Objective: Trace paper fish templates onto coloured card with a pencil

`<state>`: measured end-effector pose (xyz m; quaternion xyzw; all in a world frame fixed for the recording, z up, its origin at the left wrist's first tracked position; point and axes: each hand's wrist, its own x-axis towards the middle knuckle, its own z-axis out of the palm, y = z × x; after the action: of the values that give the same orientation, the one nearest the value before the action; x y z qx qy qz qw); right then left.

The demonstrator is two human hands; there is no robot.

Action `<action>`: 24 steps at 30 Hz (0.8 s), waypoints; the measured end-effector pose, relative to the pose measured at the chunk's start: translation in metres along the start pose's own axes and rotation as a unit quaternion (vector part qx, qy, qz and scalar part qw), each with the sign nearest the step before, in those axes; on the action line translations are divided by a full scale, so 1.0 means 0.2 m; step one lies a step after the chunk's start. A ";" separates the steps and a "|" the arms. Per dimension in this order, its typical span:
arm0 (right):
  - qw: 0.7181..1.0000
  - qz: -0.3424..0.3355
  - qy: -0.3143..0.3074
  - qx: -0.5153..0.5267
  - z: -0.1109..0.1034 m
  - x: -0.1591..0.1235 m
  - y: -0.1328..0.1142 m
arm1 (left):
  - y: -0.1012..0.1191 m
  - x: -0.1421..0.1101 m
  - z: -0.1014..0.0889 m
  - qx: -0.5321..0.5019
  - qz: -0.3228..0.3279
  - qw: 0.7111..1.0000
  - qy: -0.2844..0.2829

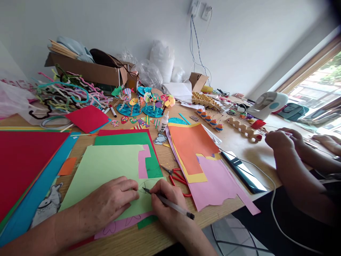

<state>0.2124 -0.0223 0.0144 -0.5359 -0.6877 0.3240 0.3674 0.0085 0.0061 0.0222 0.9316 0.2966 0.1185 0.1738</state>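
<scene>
A pale green sheet of paper [106,167] lies in front of me on a stack of coloured paper. My left hand [117,197] rests on it, fingers stretched out and loosely bent, holding nothing. Gripped in my right hand [169,202] is a pen [173,205] with a clear barrel and black end cap. Its tip touches the green sheet beside a thin curved outline drawn there. Under the sheet show a pink paper [144,167] and a darker green paper [154,160]. Red-handled scissors [179,176] lie just right of my hands, partly covered by paper.
Orange paper [189,142] and torn pink paper [215,177] lie right, beside a phone [243,172]. A glue bottle [163,122], fish cutouts [144,122] and a pipe-cleaner heap [66,92] stand beyond. At left lies red paper [26,160]. Another person's hands [282,138] work at right.
</scene>
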 end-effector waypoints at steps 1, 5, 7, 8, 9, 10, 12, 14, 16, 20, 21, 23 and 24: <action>1.000 0.002 0.001 -0.001 0.00 0.00 0.00 | 0.00 0.00 0.00 0.002 -0.002 1.000 -0.002; 1.000 -0.005 0.006 0.001 0.00 0.00 0.00 | 0.00 0.00 0.00 0.004 0.001 1.000 0.004; 1.000 -0.006 0.008 0.013 0.00 0.00 0.00 | 0.00 0.00 0.00 0.003 0.006 1.000 0.006; 1.000 -0.001 0.017 0.023 0.00 0.00 0.00 | 0.00 0.00 0.00 0.003 0.007 1.000 0.006; 0.999 0.008 0.031 0.034 -0.01 0.00 0.00 | 0.00 0.00 0.00 0.003 0.008 1.000 0.005; 0.997 0.018 0.051 0.048 -0.01 -0.01 0.00 | 0.00 0.00 0.00 0.004 0.010 1.000 0.005; 0.991 0.029 0.101 0.078 -0.03 -0.02 0.01 | -0.01 0.00 0.00 0.006 0.011 1.000 0.004; 0.983 0.017 0.154 0.098 -0.04 -0.05 0.03 | -0.01 -0.01 0.00 0.002 0.015 1.000 0.001; 0.974 -0.012 0.208 0.089 -0.06 -0.08 0.04 | -0.02 -0.01 0.00 -0.002 0.018 1.000 0.001; 0.969 -0.082 0.234 0.009 -0.11 -0.14 0.06 | -0.02 -0.01 0.02 -0.002 0.016 1.000 0.013; 0.970 -0.098 0.223 -0.009 -0.13 -0.15 0.07 | -0.02 -0.02 0.01 0.000 0.015 1.000 0.015; 0.971 -0.129 0.197 -0.034 -0.16 -0.17 0.09 | -0.02 -0.02 -0.01 0.009 0.012 1.000 0.012; 0.972 -0.140 0.182 -0.045 -0.17 -0.17 0.11 | -0.01 -0.03 -0.03 0.013 0.008 1.000 0.010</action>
<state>0.2576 -0.0490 0.0090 -0.5000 -0.6915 0.1349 0.5036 0.0013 0.0061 0.0255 0.9350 0.2919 0.1250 0.1580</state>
